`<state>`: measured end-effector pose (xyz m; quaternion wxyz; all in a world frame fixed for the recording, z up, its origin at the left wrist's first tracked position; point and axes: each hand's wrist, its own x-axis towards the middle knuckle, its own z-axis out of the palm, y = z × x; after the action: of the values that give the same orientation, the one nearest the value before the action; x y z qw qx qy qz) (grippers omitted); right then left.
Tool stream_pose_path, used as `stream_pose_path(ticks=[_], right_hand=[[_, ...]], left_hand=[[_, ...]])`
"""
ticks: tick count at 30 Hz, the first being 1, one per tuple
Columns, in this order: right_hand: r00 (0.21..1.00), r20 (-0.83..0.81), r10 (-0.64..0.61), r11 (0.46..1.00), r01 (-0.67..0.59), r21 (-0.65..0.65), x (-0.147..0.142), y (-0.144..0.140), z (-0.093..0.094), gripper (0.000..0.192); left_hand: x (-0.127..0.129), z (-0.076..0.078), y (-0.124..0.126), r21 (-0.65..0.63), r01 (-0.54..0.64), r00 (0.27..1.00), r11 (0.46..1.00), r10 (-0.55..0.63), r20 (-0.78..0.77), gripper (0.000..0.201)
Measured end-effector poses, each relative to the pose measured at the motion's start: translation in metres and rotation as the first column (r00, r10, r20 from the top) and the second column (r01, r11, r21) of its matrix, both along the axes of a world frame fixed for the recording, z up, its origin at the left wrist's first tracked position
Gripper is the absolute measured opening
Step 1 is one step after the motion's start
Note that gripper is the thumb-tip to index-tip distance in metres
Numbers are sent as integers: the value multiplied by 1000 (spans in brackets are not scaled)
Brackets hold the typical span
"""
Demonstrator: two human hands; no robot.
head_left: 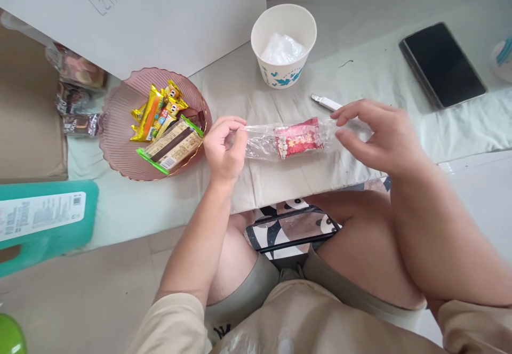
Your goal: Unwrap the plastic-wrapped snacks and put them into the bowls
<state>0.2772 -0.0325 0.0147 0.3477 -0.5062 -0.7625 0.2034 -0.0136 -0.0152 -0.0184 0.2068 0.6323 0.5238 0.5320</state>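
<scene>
Head view: snack packet (298, 138) is pinched at both ends, left hand (224, 149) and right hand (378, 135), above the table's near edge (280, 194).
Open cloth lies behind it; paper cup (284, 45) and white pen (326, 102) are near, pink plate (120, 146) left, phone (442, 63) at the far right.

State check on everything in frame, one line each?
Snack packet: sealed as far as visible, held stretched between both hands.
Left hand: pinching the packet's left end.
Right hand: pinching the packet's right end.
Pink plate: holds several wrapped snacks.
Paper cup: upright, crumpled clear plastic inside.
Phone: screen dark, lying flat.
Pen-like white item: lying flat on the cloth.
</scene>
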Motion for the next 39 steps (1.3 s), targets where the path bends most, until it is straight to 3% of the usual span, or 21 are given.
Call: stream_pose_path(ticks=[3,5,7,9,13,18,22,26,28,31,33,35,37,39], right_hand=[[995,57,80,996,-77,-51,3,1,-4,36],[995,63,75,996,-72,-59,4,1,-4,23],[1000,-3,-6,999,6,-45,3,1,-2,4],[984,-102,-147,989,143,-46,0,0,1,6],[869,-311,-385,923,369,-110,-6,4,4,7],[728,-426,-538,838,518,-173,-12,16,2,14],[718,-432,-546,833,517,-195,-13,22,-2,14],[718,-418,-556,828,521,-207,-9,24,-8,13],[734,-420,-534,834,539,-118,-7,22,-9,13],[779,-440,-447,799,568,194,-8,13,-6,16],[827,-417,-378,764,533,363,-13,4,-2,13],[911,-309,-273,831,386,402,-20,-6,4,12],[982,-153,-107,939,151,308,-26,-11,10,11],[998,-41,47,988,-41,146,-28,-13,13,14]], left_hand=[[3,5,1,-101,-55,995,993,63,77,15],[4,9,1,-149,-60,993,987,74,91,15],[4,11,0,-163,-28,992,986,48,119,17],[4,11,-1,-169,13,988,985,14,155,18],[3,10,-1,-221,92,981,971,-50,189,18],[4,19,-1,-219,82,995,972,-68,71,13],[5,29,1,-141,16,998,990,-25,-63,7],[2,30,8,-71,-48,992,996,38,-124,8],[0,28,11,-31,-57,989,998,52,-139,8],[-1,32,9,124,-97,980,988,117,-163,11],[2,39,1,213,-71,973,974,115,-200,16],[9,48,-10,204,64,956,977,-1,-294,15],[19,54,-19,98,237,889,967,-175,-424,15],[26,55,-23,-29,326,798,945,-291,-528,20]])
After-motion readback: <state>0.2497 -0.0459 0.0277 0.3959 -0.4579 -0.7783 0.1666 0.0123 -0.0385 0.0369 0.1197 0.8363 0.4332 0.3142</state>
